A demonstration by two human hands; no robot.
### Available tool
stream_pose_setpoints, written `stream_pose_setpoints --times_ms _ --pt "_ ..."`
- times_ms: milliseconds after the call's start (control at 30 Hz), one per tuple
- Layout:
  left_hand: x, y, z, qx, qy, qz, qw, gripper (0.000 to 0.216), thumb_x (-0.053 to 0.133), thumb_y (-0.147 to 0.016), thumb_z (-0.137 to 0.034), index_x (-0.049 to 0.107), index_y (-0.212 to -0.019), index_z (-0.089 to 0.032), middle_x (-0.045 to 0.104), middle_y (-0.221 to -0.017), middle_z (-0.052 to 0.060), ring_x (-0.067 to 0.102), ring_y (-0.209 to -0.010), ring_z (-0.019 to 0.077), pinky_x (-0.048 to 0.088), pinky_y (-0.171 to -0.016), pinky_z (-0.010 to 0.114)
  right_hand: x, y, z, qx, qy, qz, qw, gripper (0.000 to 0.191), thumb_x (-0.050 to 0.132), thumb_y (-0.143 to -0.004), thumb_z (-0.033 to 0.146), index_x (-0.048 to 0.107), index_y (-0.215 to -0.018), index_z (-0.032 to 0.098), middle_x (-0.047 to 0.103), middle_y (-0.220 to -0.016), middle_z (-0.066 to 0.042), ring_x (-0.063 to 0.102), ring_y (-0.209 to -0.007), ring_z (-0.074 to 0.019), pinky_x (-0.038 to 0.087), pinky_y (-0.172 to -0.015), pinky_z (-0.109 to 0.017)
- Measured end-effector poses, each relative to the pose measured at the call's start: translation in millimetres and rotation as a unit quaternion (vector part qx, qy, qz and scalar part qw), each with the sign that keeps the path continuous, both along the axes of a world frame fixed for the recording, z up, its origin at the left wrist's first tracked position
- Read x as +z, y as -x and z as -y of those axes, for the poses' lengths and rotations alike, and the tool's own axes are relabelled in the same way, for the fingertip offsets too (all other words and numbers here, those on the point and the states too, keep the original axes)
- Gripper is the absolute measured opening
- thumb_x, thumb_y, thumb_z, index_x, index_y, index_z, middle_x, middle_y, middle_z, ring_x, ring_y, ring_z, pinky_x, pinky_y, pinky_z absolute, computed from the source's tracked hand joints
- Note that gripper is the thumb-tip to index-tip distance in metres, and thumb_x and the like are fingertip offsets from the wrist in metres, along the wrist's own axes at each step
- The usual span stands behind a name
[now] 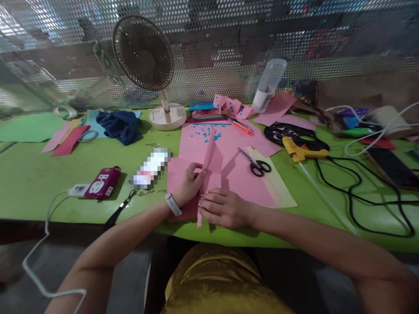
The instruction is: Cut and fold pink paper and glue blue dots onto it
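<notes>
A folded pink paper sheet [209, 170] stands up along a crease near the table's front edge. My left hand [188, 185], with a white band on its wrist, pinches the raised fold from the left. Its fingers are closed on the paper. My right hand [225, 208] lies on the lower part of the same sheet, fingers together and pressing it down onto the green table [39, 174]. More pink paper [229, 144] lies flat under and behind the fold, dotted with small blue bits.
Black-handled scissors [257, 165] lie right of the fold. A yellow glue gun [303, 151] with a black cord, a desk fan [147, 65], a blue cloth [121, 125], a purple case [102, 183], a white bottle [268, 85] and tape rolls sit around.
</notes>
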State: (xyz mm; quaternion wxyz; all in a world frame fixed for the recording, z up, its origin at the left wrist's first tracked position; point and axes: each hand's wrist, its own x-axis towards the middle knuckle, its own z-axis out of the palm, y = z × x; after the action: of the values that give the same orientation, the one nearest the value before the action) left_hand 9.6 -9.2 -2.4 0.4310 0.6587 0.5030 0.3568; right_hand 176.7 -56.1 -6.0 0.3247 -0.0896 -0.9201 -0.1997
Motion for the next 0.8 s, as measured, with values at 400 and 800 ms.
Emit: stream_pose_setpoints --times_ms 400,800 --pt "-2.4 16.1 -7.2 -0.129 -0.355 -0.371 0.848 0.036 0.048 -0.095 -0.036 0.052 -0.125 -0.017 0.056 -0.135 0.014 0.052 -0.125 0.0257 0.04 -0.102 0.042 -9.7 1.5 2.8 0.024 0.042 0.007 0.999 0.012 0.056 -0.09 0.014 0.067 -0.089 0.014 0.074 -0.087 -0.005 0.067 -0.076 -0.0144 0.054 -0.066 -0.027" --pt "-5.1 22.8 -5.3 -0.282 -0.312 -0.411 0.809 0.077 0.03 -0.092 -0.067 0.025 -0.151 -0.017 0.031 -0.155 0.013 0.026 -0.145 0.0231 0.018 -0.118 0.045 23.5 -67.8 -51.9 -0.232 0.22 0.075 0.945 0.042 0.061 -0.087 0.03 0.058 -0.124 0.011 0.06 -0.127 -0.018 0.049 -0.125 -0.0317 0.034 -0.109 -0.053"
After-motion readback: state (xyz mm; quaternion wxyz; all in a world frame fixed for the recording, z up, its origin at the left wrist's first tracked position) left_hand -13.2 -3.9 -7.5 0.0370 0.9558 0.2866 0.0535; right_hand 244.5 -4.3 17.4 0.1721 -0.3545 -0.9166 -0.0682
